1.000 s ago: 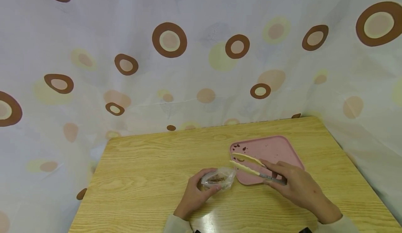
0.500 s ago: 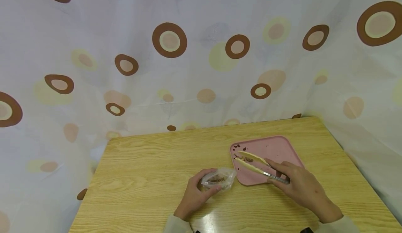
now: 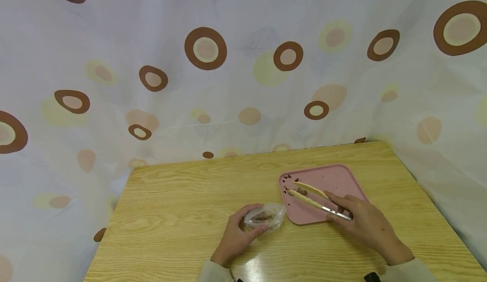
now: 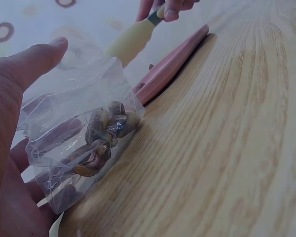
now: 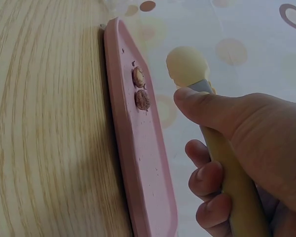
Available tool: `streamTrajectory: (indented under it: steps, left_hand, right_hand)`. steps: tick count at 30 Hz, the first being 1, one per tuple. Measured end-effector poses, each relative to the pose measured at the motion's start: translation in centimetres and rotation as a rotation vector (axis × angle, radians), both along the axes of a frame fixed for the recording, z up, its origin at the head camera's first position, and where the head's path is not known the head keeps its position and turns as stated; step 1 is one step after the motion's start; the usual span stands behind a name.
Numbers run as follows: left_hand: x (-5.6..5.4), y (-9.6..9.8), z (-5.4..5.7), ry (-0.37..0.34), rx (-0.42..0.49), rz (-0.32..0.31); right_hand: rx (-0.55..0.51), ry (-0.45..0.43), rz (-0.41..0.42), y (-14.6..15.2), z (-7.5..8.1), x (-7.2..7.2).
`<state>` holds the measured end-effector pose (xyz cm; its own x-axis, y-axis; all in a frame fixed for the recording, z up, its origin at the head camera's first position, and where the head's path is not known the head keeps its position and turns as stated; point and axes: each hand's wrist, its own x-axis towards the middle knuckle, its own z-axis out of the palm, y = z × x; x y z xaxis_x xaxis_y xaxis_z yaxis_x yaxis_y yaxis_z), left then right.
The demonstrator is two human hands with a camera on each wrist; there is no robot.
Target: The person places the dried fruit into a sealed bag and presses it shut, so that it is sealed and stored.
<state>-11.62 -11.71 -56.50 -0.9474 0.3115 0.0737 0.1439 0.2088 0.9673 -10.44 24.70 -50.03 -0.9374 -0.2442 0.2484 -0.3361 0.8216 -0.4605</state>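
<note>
My left hand (image 3: pixel 236 234) holds a clear plastic bag (image 3: pixel 277 216) above the table, its mouth spread between thumb and fingers. Inside, in the left wrist view, lie several lumpy brown pieces (image 4: pixel 96 160) whose kind I cannot tell. With my right hand (image 3: pixel 367 228) I grip cream-tipped tongs (image 3: pixel 307 200) by their metal handles. Their arms stand apart over the left part of a pink tray (image 3: pixel 335 176). Near the tips are similar brown pieces (image 3: pixel 302 192); two such lumps (image 5: pixel 142 100) show on the tray in the right wrist view, apart from the tongs.
Small dark flakes (image 3: pixel 287 176) are scattered along the tray's left side. A wood-grain table (image 3: pixel 182 210) extends left of the bag. Behind and beside it hangs a patterned curtain (image 3: pixel 236 83) with brown and yellow spots.
The tongs in my right hand have moved right and slightly away, from beside the bag to over the tray. Brown pieces now show on the tray near the tips. The left hand and bag have stayed still.
</note>
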Motion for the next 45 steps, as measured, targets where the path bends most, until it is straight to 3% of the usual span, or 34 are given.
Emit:
streamTrajectory:
  steps: [14, 33, 45]
  left_hand:
    - [0.0, 0.0, 0.0, 0.004, -0.008, 0.002]
    - [0.0, 0.0, -0.1, -0.007, -0.01, 0.006]
    - [0.0, 0.0, 0.1, -0.008, -0.006, 0.003]
  right_hand:
    - [0.068, -0.085, -0.031, 0.3, -0.1, -0.2]
    - [0.098, -0.096, -0.027, 0.7, -1.0, -0.5]
    - [0.091, -0.15, -0.04, 0.9, -1.1, -0.6]
